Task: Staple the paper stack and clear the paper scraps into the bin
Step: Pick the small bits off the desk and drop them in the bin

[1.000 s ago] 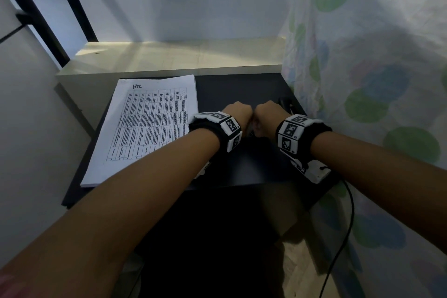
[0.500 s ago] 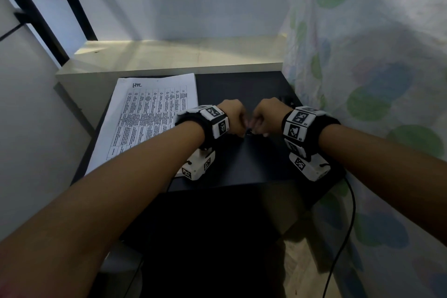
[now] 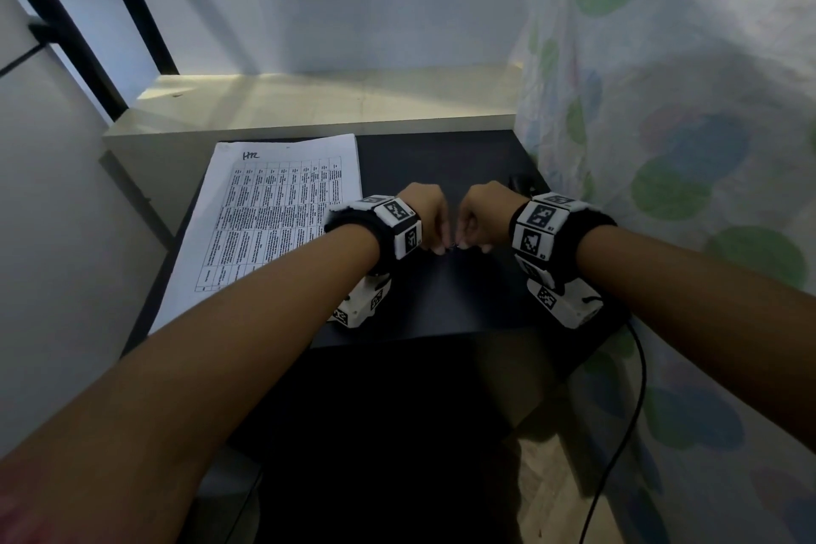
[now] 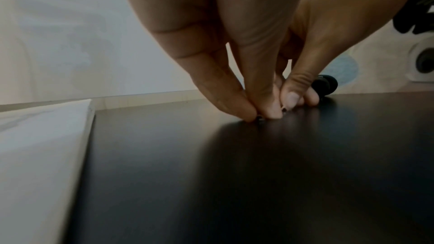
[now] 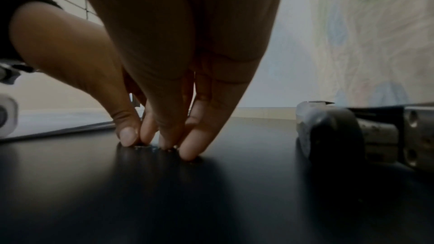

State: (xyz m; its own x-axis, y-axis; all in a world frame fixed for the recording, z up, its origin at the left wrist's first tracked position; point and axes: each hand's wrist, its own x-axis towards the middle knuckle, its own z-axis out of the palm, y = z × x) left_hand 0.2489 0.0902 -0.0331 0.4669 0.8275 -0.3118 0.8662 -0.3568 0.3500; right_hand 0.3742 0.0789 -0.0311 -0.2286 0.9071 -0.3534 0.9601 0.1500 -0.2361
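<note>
Fingertips of both hands meet on the dark counter (image 3: 446, 172), the left hand (image 3: 424, 214) and right hand (image 3: 485, 212) drawn close, knuckles up; between them lies a tiny dark metallic piece (image 3: 452, 248), too small to identify; the left grip has thumb and forefinger pressed together at the counter surface, pinching one end of that piece (image 4: 259, 117); the right grip's fingers (image 5: 187, 147) are bunched, tips down, around small glinting bits (image 5: 143, 147) on the counter, though whether they actually pinch them cannot be told. To the left, apart from the hands, the paper stack (image 3: 273, 225) lies flat on the counter, a printed table on its top sheet and handwriting near its far edge, its right edge seen as a thick white block (image 4: 47, 155) from the left wrist. A stapler (image 5: 352, 136) rests on the counter just right of the right hand; a patterned curtain (image 3: 684, 146) hangs along the right side; a pale shelf (image 3: 309, 102) runs behind the counter.
</note>
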